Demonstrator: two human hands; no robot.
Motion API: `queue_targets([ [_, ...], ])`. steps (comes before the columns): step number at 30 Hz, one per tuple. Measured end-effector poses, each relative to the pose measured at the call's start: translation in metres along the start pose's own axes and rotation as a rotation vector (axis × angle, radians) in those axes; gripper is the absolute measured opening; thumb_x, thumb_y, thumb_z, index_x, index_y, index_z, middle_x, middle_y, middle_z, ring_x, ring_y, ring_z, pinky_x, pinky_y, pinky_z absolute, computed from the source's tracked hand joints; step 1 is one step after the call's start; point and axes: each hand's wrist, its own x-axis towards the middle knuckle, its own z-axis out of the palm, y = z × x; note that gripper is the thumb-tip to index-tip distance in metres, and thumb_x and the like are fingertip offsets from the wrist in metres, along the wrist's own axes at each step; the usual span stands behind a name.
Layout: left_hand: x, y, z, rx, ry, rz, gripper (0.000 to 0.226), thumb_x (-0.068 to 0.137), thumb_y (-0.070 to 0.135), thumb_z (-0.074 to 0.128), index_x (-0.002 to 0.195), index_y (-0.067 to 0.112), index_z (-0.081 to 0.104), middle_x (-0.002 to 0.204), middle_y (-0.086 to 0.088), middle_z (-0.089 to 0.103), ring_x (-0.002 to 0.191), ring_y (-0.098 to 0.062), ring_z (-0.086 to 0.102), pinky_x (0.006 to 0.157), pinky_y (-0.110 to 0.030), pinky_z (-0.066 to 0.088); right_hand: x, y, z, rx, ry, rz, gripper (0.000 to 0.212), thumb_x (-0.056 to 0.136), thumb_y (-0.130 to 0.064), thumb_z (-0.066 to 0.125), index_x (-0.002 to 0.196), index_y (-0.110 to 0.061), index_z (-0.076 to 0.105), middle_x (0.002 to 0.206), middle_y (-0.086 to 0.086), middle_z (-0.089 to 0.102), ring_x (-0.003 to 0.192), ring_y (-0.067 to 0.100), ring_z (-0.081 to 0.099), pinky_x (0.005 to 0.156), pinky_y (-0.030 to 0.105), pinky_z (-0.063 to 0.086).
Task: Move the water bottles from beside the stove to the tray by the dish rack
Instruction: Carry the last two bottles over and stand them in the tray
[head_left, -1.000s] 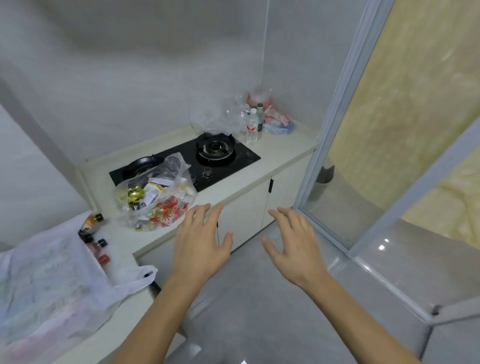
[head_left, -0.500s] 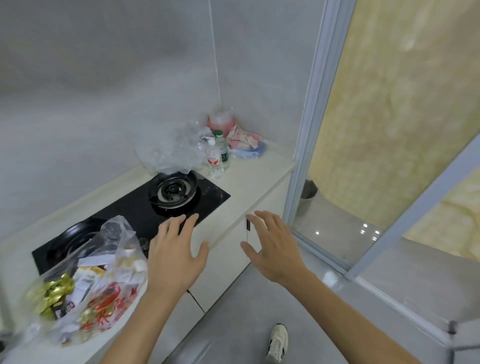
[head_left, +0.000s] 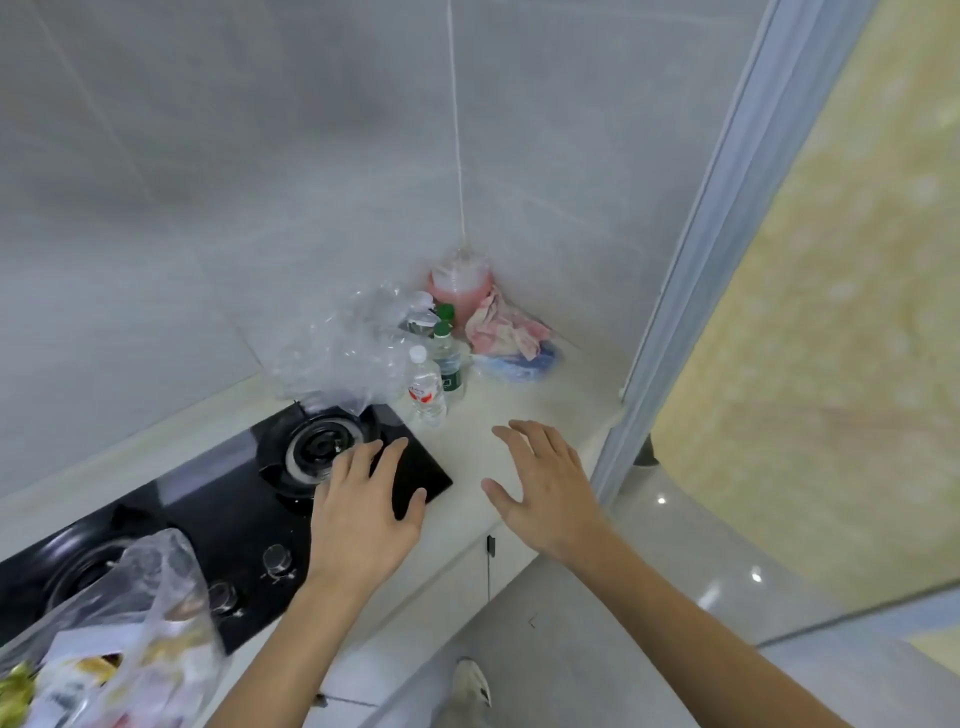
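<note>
Three water bottles stand upright on the pale counter just right of the black stove. The nearest has a white cap and a red label. Behind it stands a bottle with a green cap and green label, and a third green cap shows further back, its body mostly hidden. My left hand hovers over the stove's right corner, fingers straight and empty. My right hand hovers over the counter in front of the bottles, fingers spread and empty. Neither hand touches a bottle. No tray or dish rack is in view.
Crumpled clear plastic lies behind the right burner. A pink jug and a pink and blue cloth bundle fill the corner. A clear bag of snacks sits at the lower left. A door frame bounds the counter on the right.
The view has moved right along the counter towards the bottles. Both hands have reached forward, now over the stove corner and the counter close to the bottles.
</note>
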Motion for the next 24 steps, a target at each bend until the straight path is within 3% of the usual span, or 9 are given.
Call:
queue_targets([
  [4, 0.061, -0.006, 0.025, -0.003, 0.015, -0.044, 0.064, 0.09, 0.049, 0.065, 0.148, 0.026, 0.051, 0.142, -0.001, 0.056, 0.135, -0.029, 0.048, 0.101, -0.051, 0.051, 0.067, 0.018, 0.013, -0.022, -0.034, -0.023, 0.069, 0.092, -0.061, 0.045, 0.151, -0.024, 0.045, 0.154, 0.001, 0.048, 0.142, 0.025, 0.043, 0.115, 0.045, 0.041],
  [11, 0.178, -0.017, 0.08, -0.01, -0.092, -0.141, 0.065, 0.085, 0.051, 0.067, 0.144, 0.026, 0.055, 0.134, -0.006, 0.06, 0.128, -0.034, 0.053, 0.097, -0.052, 0.052, 0.176, 0.069, 0.014, -0.061, -0.091, 0.043, 0.067, 0.096, -0.051, 0.062, 0.152, -0.019, 0.044, 0.151, 0.005, 0.049, 0.139, 0.032, 0.045, 0.109, 0.047, 0.045],
  [15, 0.222, -0.031, 0.1, -0.137, -0.176, -0.307, 0.067, 0.089, 0.05, 0.069, 0.149, 0.025, 0.049, 0.138, -0.01, 0.056, 0.131, -0.039, 0.049, 0.104, -0.053, 0.047, 0.232, 0.084, 0.027, -0.04, -0.182, 0.031, 0.07, 0.095, -0.049, 0.065, 0.153, -0.018, 0.043, 0.151, 0.009, 0.048, 0.14, 0.036, 0.044, 0.112, 0.049, 0.042],
  [18, 0.245, -0.036, 0.119, -0.31, -0.289, -0.457, 0.073, 0.088, 0.049, 0.073, 0.151, 0.024, 0.043, 0.14, -0.012, 0.053, 0.135, -0.037, 0.048, 0.107, -0.045, 0.043, 0.273, 0.08, 0.044, -0.005, -0.313, -0.009, 0.07, 0.096, -0.047, 0.065, 0.154, -0.019, 0.039, 0.152, 0.009, 0.046, 0.142, 0.035, 0.042, 0.111, 0.047, 0.043],
  [21, 0.257, -0.037, 0.138, -0.498, -0.31, -0.561, 0.074, 0.085, 0.044, 0.081, 0.147, 0.021, 0.047, 0.135, -0.01, 0.056, 0.129, -0.03, 0.055, 0.095, -0.031, 0.041, 0.311, 0.071, 0.066, 0.05, -0.39, -0.034, 0.064, 0.094, -0.044, 0.067, 0.146, -0.017, 0.043, 0.147, 0.011, 0.049, 0.137, 0.037, 0.047, 0.104, 0.048, 0.047],
  [24, 0.263, -0.036, 0.153, -0.555, -0.275, -0.652, 0.075, 0.078, 0.047, 0.087, 0.14, 0.02, 0.053, 0.124, -0.007, 0.063, 0.114, -0.024, 0.06, 0.084, -0.028, 0.04, 0.343, 0.062, 0.087, 0.03, -0.426, -0.072, 0.06, 0.089, -0.047, 0.072, 0.132, -0.014, 0.048, 0.135, 0.01, 0.055, 0.128, 0.037, 0.054, 0.091, 0.046, 0.052],
])
